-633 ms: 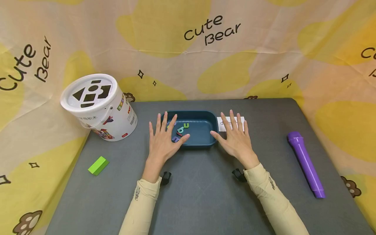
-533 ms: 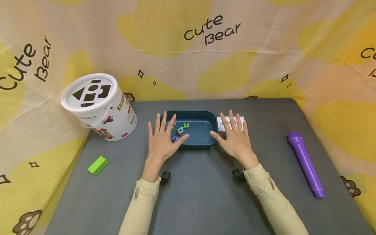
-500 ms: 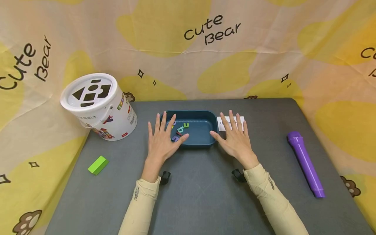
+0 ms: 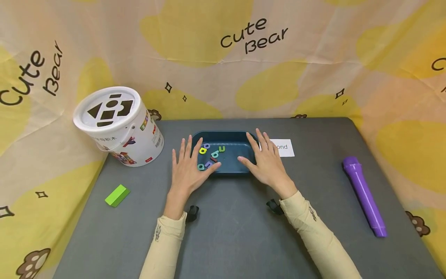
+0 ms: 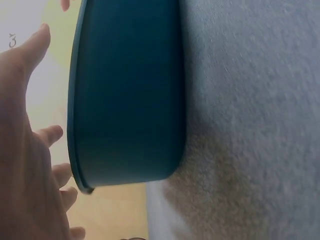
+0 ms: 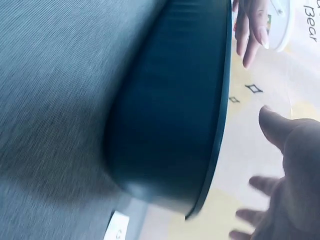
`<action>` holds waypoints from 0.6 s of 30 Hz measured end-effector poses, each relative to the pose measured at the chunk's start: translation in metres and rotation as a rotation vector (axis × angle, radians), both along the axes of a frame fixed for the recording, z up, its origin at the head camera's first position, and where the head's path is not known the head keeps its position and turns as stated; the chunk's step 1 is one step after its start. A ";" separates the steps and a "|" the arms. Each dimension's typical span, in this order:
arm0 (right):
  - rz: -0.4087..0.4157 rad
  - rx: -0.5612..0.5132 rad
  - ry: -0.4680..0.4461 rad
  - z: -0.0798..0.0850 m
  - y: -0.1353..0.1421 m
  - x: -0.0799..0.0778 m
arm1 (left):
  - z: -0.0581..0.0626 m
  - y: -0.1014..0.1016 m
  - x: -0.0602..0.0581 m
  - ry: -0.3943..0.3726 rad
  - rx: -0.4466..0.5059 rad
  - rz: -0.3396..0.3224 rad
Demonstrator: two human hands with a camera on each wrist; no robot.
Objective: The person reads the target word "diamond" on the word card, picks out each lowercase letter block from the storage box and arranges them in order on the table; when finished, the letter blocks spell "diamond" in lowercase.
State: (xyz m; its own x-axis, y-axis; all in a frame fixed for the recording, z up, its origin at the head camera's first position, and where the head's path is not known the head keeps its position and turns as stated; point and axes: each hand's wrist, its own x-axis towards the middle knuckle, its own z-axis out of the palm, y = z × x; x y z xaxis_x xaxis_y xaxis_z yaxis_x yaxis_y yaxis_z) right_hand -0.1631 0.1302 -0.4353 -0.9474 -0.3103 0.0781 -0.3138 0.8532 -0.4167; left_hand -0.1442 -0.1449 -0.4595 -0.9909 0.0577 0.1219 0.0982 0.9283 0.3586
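A dark teal tray [image 4: 233, 170] lies in the middle of the grey table, with several small coloured letters in its left half. Among them are a green u [image 4: 222, 148], a teal b [image 4: 215, 154] and a yellow letter [image 4: 203, 150]. My left hand [image 4: 186, 172], fingers spread, hovers at the tray's left end and holds nothing. Over the right end is my right hand [image 4: 268, 166], also spread with nothing held; it hides part of a white card [image 4: 285, 148] ending in "ond". Both wrist views show the hands above rim height beside the tray's outer wall [image 5: 125, 100].
A white bucket [image 4: 118, 128] with shape cutouts in its lid stands at the back left. In front of it lies a green block [image 4: 117, 195]. A purple microphone-shaped tube [image 4: 364, 197] lies at the right. A printed cloth [image 4: 195, 77] hangs behind the table.
My right hand has moved left over the tray's right end, uncovering the end of the card's word. My left hand has shifted slightly left and down, showing more letters.
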 end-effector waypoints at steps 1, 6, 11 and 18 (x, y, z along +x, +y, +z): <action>0.033 -0.019 0.012 0.000 -0.004 -0.001 | 0.000 -0.001 0.001 -0.003 0.013 0.002; 0.173 -0.126 0.024 -0.002 -0.027 -0.010 | -0.005 -0.008 0.002 -0.035 0.052 -0.002; 0.248 -0.147 -0.008 -0.004 -0.046 -0.021 | -0.007 -0.014 0.002 -0.057 0.128 0.004; 0.293 -0.189 -0.159 -0.011 -0.062 -0.040 | -0.011 -0.023 0.002 -0.132 0.296 0.015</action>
